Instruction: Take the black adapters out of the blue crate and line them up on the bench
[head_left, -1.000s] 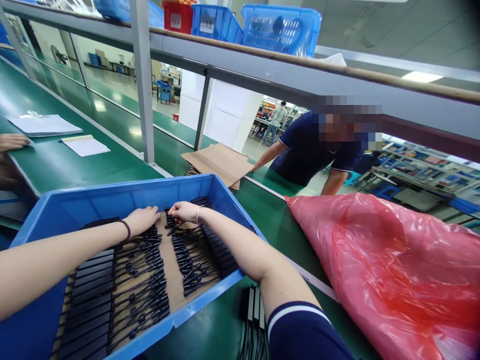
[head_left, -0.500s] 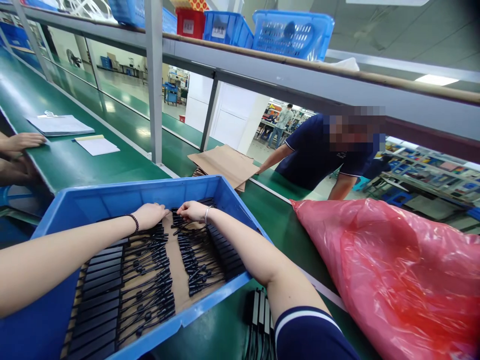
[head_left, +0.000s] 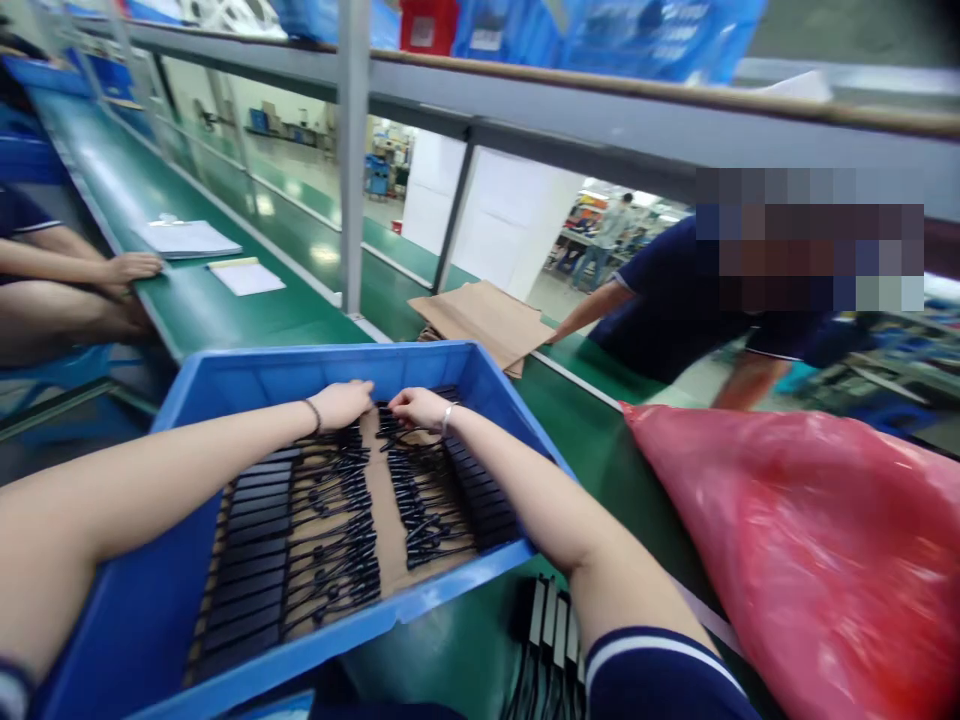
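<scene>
A blue plastic bin (head_left: pixel 517 412) holds two rows of black power adapters (head_left: pixel 251 560), laid on brown cardboard (head_left: pixel 386 530) with their black cables (head_left: pixel 330 560) pointing to the middle. At the bin's far end, my left hand (head_left: pixel 343 404) reaches in over the left row; its fingers curl down, their tips partly hidden. Just right of it, my right hand (head_left: pixel 421 409) has thumb and finger pinched on a black cable end (head_left: pixel 386 412) of the right row. The two hands are close together but apart.
More adapters (head_left: pixel 551 615) lie on the green bench right of the bin. A red plastic bag (head_left: pixel 795 520) and stacked cardboard sheets (head_left: pixel 480 315) are beyond. A shelf post (head_left: pixel 354 180) rises behind. At left, another person's hand (head_left: pixel 133 268) rests near a clipboard (head_left: pixel 191 240).
The head view has shifted, so the bin and surroundings appear farther right. Both hands stay at the bin's far end, with little movement relative to the adapters.
</scene>
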